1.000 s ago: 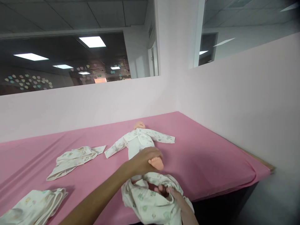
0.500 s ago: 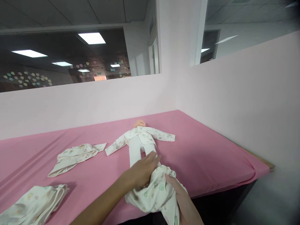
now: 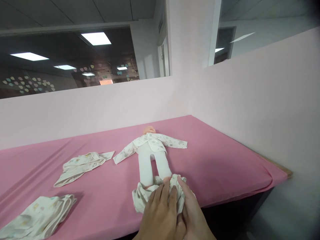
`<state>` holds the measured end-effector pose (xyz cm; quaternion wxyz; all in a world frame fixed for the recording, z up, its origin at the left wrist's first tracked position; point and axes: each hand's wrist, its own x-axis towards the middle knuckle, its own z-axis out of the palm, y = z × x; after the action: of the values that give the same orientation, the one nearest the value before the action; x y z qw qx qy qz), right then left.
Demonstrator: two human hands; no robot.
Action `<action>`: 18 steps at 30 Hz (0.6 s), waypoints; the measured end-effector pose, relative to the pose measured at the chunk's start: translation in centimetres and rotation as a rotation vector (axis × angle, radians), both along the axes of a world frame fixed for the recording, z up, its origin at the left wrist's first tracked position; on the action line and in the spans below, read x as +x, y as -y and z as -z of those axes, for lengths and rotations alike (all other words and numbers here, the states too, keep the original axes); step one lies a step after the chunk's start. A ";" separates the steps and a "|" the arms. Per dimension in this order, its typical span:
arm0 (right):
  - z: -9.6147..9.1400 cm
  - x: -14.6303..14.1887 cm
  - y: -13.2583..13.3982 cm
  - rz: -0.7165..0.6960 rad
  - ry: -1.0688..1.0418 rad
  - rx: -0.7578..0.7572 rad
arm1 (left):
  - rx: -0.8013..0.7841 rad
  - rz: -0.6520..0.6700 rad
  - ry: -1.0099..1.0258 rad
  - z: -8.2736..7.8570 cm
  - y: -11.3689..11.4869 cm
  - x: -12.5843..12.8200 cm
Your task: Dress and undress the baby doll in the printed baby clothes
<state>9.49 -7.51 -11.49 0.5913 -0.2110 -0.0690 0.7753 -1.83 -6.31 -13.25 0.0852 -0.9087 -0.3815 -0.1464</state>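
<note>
A baby doll [image 3: 149, 147] lies on its back, head away from me, in a patterned white jacket with white-covered legs. Bunched around its feet at the table's near edge are patterned white baby pants [image 3: 140, 199]. My left hand [image 3: 161, 213] is over the pants, back of the hand up, its fingers reaching along the cloth to the doll's foot on the right. Cloth is gripped in my right hand [image 3: 193, 213], thumb on top; its other fingers are mostly hidden. The doll's toes are covered by cloth and fingers.
A patterned baby garment [image 3: 82, 166] lies loosely left of the doll. Nearer, at lower left, is a folded patterned cloth [image 3: 40, 215]. The pink-covered table [image 3: 212, 166] meets pale walls [image 3: 105, 110] behind and at right; its near edge drops off under my hands.
My left hand has come off the doll's leg toward me, onto the pants. The pants sit lower and more bunched, and both of the doll's lower legs now show. My right hand keeps its grip.
</note>
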 end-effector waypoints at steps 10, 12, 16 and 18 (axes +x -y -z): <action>1.0 -0.1 -0.8 0.002 -0.039 -0.030 | 0.128 -0.164 -0.193 -1.2 -0.2 2.0; 0.7 -0.1 -0.7 0.033 -0.023 -0.028 | 0.146 -0.206 -0.138 -1.0 -0.5 2.0; 0.5 0.0 -0.4 0.006 -0.015 -0.005 | 0.204 -0.220 -0.075 -0.6 -0.9 1.9; 0.8 0.0 -0.3 0.009 -0.005 -0.005 | 0.239 -0.189 -0.085 -0.4 -0.9 1.8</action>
<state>9.48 -7.26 -12.29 0.5944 -0.2108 -0.0649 0.7733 0.01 -5.45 -12.81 0.2222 -0.8575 -0.4413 -0.1433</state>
